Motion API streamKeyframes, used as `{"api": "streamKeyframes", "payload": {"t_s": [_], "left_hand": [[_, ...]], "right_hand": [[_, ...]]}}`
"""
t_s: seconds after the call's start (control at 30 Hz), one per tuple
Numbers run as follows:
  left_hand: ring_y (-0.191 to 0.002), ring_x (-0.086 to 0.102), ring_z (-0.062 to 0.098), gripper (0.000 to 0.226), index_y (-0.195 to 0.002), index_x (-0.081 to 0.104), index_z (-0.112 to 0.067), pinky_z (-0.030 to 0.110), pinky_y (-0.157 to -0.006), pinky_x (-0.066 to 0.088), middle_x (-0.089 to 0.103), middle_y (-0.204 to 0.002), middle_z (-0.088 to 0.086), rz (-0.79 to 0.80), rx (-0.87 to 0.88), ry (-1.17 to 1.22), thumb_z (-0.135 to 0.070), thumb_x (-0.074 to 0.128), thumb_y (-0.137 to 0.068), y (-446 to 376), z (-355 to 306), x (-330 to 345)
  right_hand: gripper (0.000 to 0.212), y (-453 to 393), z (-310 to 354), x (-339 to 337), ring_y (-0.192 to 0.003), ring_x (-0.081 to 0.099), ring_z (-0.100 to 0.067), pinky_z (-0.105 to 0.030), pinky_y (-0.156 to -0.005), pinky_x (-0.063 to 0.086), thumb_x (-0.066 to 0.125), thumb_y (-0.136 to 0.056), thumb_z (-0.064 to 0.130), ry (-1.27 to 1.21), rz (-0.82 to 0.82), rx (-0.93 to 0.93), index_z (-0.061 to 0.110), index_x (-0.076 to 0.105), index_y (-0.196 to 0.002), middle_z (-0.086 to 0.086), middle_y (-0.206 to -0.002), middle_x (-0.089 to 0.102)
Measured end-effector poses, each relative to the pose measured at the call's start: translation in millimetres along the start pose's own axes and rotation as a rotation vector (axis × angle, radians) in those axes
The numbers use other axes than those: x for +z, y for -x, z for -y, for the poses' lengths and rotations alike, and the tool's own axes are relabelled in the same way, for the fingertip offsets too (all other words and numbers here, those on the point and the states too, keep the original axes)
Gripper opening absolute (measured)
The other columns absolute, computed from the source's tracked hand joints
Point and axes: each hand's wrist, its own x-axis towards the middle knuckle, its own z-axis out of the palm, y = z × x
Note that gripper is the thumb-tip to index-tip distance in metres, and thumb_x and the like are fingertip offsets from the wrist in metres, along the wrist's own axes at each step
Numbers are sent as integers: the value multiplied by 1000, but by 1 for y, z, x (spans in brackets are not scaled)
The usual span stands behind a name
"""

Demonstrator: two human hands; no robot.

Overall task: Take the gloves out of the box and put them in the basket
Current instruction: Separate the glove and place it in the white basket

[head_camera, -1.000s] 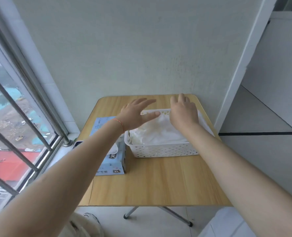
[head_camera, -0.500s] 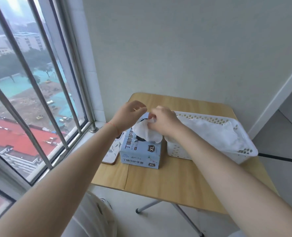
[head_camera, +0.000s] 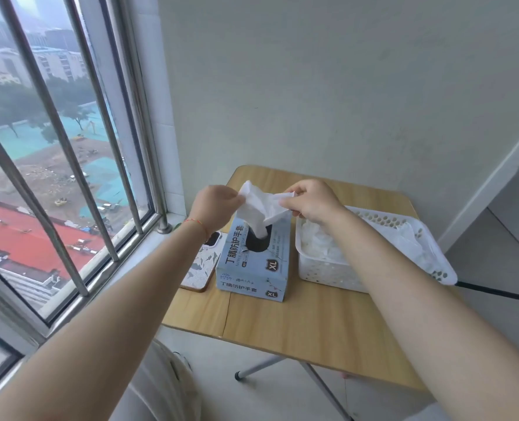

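Observation:
A light blue glove box marked XL lies on the wooden table, its dark oval opening facing up. A white glove rises out of that opening, its lower end still inside the box. My left hand pinches the glove's left upper edge. My right hand pinches its right upper edge. Right of the box stands a white perforated basket with several white gloves piled inside; my right forearm crosses over it.
A phone in a patterned case lies left of the box near the table's edge. A barred window runs along the left. A plain wall is behind the table, whose folding legs show below.
My hands left the basket and moved left to the box. Both took hold of a glove at the opening and have lifted it higher, stretching it between them.

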Motion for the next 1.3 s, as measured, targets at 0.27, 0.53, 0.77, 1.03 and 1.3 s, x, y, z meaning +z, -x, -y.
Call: {"api": "streamKeyframes", "payload": {"t_s": [0.27,0.53,0.77,1.03,1.3], "left_hand": [[-102,57,15,30,-112,65,-24,27,-87,45,60,-115,1,66,50,-1,-10,56,-87,7,-22,0],[-87,65,10,31,-94,71,-27,26,-80,51,72,-96,-2,255,146,361,-20,59,-66,12,-93,-21],[-48,46,2,15,-84,71,-11,14,-51,41,52,-52,-14,212,171,227,-17,83,-77,17,-104,-35],[-77,54,15,25,-79,64,-9,36,-86,51,59,-79,2,235,161,425,-32,71,-73,30,-102,-36],[-80,67,22,12,-98,69,-9,28,-72,58,69,-93,14,502,95,209,-6,67,-86,44,-91,-31]], "right_hand": [[14,4,12,-15,-69,54,-13,-26,-64,43,56,-80,10,-14,-57,-119,16,68,-83,0,-79,61],[22,19,61,-35,-78,56,-13,-24,-73,46,51,-84,5,-194,-21,-268,20,68,-82,-4,-86,62],[17,24,60,-47,-83,60,-15,-24,-70,48,52,-90,11,-200,-229,-170,10,66,-99,0,-89,64],[8,35,67,-45,-67,40,-14,-25,-51,29,44,-90,11,-190,-248,-161,13,49,-84,5,-71,43],[14,39,66,-37,-64,39,-9,-23,-56,32,47,-92,16,-122,-241,-201,16,47,-78,8,-70,43]]}}
